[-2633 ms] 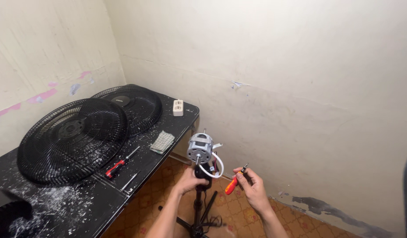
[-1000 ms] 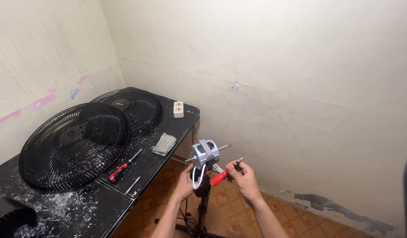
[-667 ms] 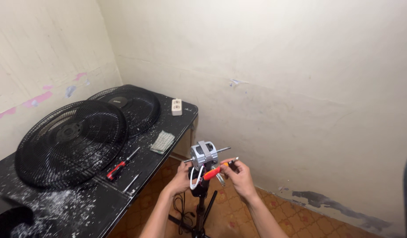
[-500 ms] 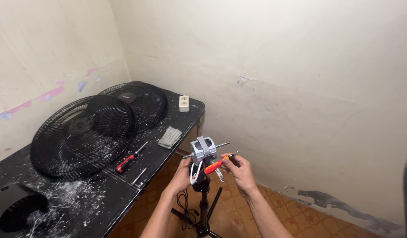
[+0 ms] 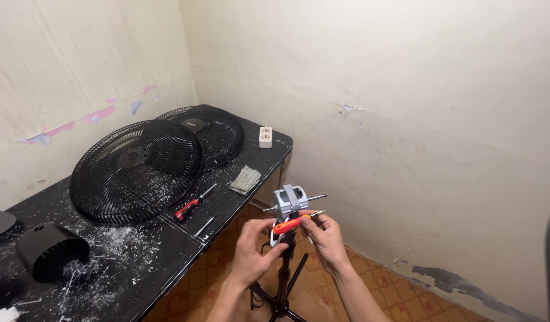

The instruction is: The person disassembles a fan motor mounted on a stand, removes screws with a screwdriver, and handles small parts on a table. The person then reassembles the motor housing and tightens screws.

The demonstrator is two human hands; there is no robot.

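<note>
The fan is already well stripped, judging by how things lie: both black grilles (image 5: 138, 170) rest flat on the counter (image 5: 168, 250) well off to the left of the hands, and the bare grey motor (image 5: 289, 201) stands alone on its tripod stand (image 5: 281, 286) with its shaft sticking out to the right. The motor housing itself looks still assembled, so work on it seems to be what is left.

The motor sits just above and between the two hands. The left hand (image 5: 254, 250) is curled up against the underside of the motor at the top of the stand, fingers closed on that part as far as can be told. The right hand (image 5: 325, 235) pinches an orange-handled screwdriver (image 5: 294, 222) between thumb and fingertips, holding it almost level just below the motor body, its tip pointing right. A second, red-handled screwdriver (image 5: 191, 206) and a folded cloth (image 5: 246, 179) lie on the counter to the left of the hands, apart from them
</note>
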